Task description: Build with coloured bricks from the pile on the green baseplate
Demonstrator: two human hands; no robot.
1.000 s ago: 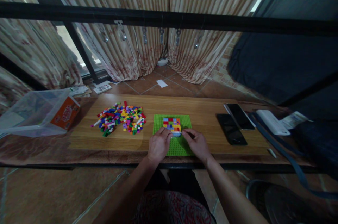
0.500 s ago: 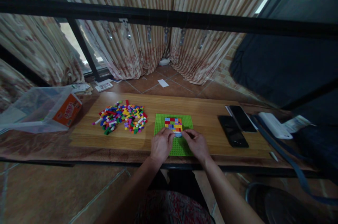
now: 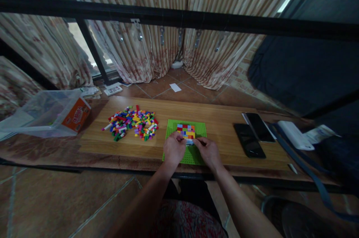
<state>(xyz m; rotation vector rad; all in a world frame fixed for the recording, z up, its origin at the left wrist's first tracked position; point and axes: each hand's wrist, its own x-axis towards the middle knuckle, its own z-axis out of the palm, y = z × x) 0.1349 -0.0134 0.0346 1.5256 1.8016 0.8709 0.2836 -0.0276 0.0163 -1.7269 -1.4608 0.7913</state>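
A low block of many-coloured building bricks sits on a green studded baseplate. My left hand is at the block's left side, thumb and fingers drawn together over its edge. What those fingertips pinch, if anything, is too small to make out. At the lower right corner of the block, my right hand has its thumb and bent fingers closed against the brick edge. Both hands hide part of the block's near side and of the plate. A loose pile of small bricks lies to the left.
The wooden board carries the plate, the pile and two dark phone-like slabs, a nearer one and a farther one. A clear plastic bin with an orange label stands far left. A white device and a blue strap lie right.
My left hand has slid a little up along the block's left edge. My right hand stays by the lower right corner. The whole view has shifted slightly.
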